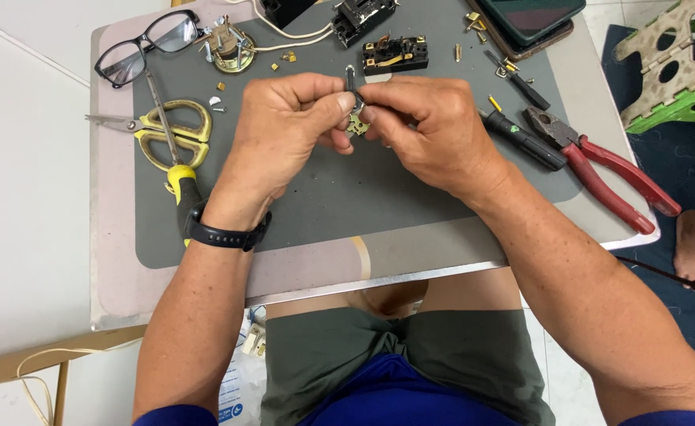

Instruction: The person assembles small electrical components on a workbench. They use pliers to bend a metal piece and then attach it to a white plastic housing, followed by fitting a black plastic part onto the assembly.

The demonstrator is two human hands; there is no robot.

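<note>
Above the grey mat (332, 197), the left hand (284, 134) and right hand (430, 130) meet fingertip to fingertip, both pinching a small brass terminal piece (356, 124) with a dark metal clip between them, above the mat's middle.

I work over a dark grey mat (324, 197) on a pale pinkish table (119, 260). My pliers (600, 170) have red handles, my scissors (170, 134) dull yellow ones. My glasses (146, 43) are black-framed, my wristband (225, 235) black, my shorts (411, 355) olive green.
</note>
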